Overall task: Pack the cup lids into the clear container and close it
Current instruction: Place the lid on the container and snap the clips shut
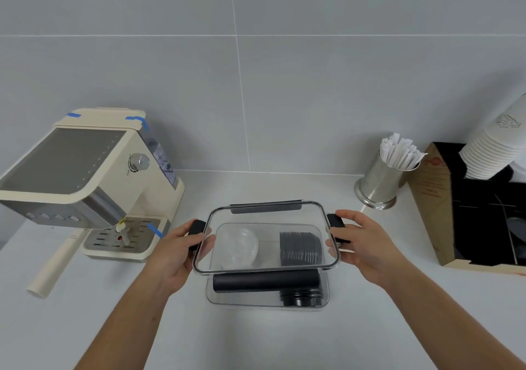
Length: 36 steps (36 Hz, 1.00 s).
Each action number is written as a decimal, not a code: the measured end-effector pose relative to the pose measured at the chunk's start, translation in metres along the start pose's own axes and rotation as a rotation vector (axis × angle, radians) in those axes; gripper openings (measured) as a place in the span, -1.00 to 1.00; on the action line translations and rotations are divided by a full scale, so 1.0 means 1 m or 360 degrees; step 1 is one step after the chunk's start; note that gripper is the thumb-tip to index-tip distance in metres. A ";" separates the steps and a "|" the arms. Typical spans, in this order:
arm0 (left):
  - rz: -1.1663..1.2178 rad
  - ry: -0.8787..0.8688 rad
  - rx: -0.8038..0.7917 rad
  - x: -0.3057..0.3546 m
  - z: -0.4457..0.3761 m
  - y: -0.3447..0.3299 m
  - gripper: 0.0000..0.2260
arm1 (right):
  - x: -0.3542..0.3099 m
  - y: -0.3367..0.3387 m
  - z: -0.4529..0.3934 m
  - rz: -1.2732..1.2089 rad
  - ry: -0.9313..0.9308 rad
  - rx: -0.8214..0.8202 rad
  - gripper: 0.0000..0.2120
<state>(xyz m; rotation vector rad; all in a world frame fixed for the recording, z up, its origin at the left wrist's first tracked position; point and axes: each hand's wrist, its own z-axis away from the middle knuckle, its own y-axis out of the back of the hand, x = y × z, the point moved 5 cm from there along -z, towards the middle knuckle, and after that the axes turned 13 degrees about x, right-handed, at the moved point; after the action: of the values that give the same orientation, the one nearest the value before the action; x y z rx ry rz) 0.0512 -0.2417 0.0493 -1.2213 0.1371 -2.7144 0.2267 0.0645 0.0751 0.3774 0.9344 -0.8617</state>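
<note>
A clear rectangular container (267,301) stands on the white counter in front of me. Inside it, a stack of black cup lids (300,248) lies at the right and clear domed lids (239,245) at the left. The container's clear cover (266,213), with black clasps on its sides, sits over the box, its near edge slightly raised. My left hand (182,251) grips the cover's left edge at the black clasp. My right hand (360,240) grips its right edge at the other clasp.
A cream espresso machine (85,187) stands at the left with its cream portafilter handle (54,267) reaching forward. A steel cup of wrapped straws (384,181) stands at the back right. A cardboard organiser (444,210) with stacked paper cups (495,147) fills the right edge.
</note>
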 end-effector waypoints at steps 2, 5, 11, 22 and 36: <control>-0.0017 0.0012 0.0027 -0.001 -0.006 -0.002 -0.78 | 0.004 -0.003 -0.005 0.0012 -0.0033 0.0025 -0.64; -0.0039 0.0031 0.0072 -0.004 -0.015 -0.002 -0.83 | 0.009 -0.006 -0.012 0.0036 -0.0069 0.0048 -0.62; -0.0094 0.0036 0.0090 -0.011 -0.025 0.005 -0.82 | 0.018 -0.009 -0.018 0.0114 -0.0108 0.0067 -0.62; -0.0150 0.0022 0.0107 -0.024 -0.023 0.006 -0.75 | 0.034 -0.002 -0.016 0.0166 -0.0158 0.0125 -0.59; -0.0339 -0.0096 0.0160 -0.032 -0.012 0.009 -0.63 | 0.048 0.004 -0.009 0.0354 -0.0040 0.0181 -0.51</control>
<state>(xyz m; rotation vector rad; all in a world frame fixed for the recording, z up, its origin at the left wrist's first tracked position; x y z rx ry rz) 0.0645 -0.2443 0.0163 -1.3577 -0.1438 -2.8170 0.2399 0.0493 0.0303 0.5569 0.8049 -0.7152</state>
